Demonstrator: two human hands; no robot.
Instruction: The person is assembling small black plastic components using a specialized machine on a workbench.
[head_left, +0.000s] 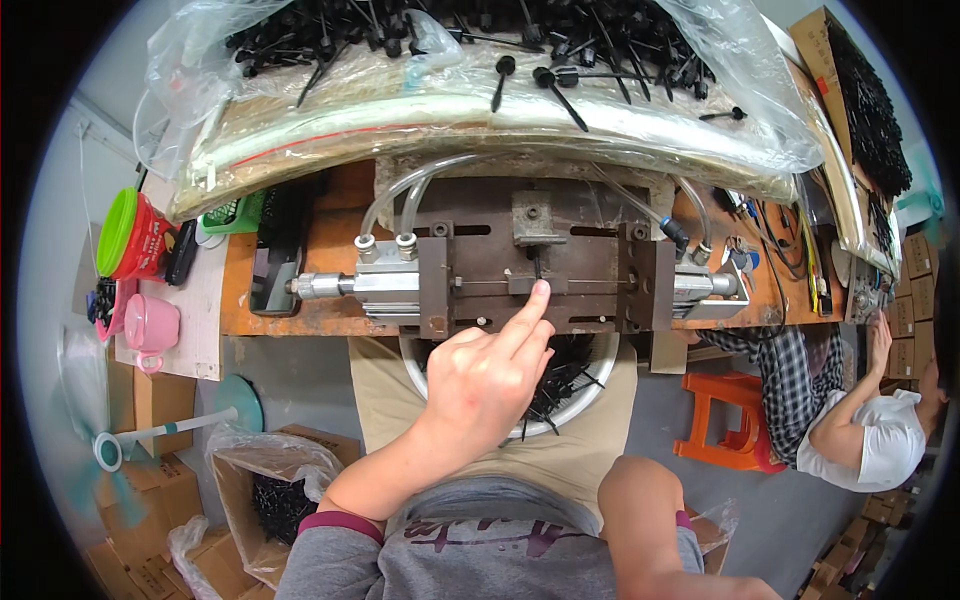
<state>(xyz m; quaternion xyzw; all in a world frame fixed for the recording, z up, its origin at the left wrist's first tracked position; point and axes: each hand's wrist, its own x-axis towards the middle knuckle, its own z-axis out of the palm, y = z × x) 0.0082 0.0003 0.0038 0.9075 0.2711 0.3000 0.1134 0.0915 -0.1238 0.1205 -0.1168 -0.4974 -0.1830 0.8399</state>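
Observation:
My left hand point(485, 375) reaches over a dark metal fixture point(470, 205). Its index finger is stretched out, the other visible fingers are curled, and the thumb is hidden. The fingertip touches a small dark block point(521, 285) at the fixture's middle. Just beyond it, a thin black stem point(537, 262) runs up to a metal block point(539, 218). A silver pneumatic cylinder point(388, 285) sits at the left side and another cylinder point(697, 285) at the right. Of my right arm point(645, 520), only the bent part shows at the lower edge; the hand is out of the picture.
Black knob-headed plastic stems point(560, 85) heap on a plastic-lined tray beyond the fixture. A white-rimmed basket point(600, 385) of black stems is below my hand. Pink cup point(152, 325) and red tub point(143, 240) stand left. At right, another person point(860, 440) sits near an orange stool point(725, 420).

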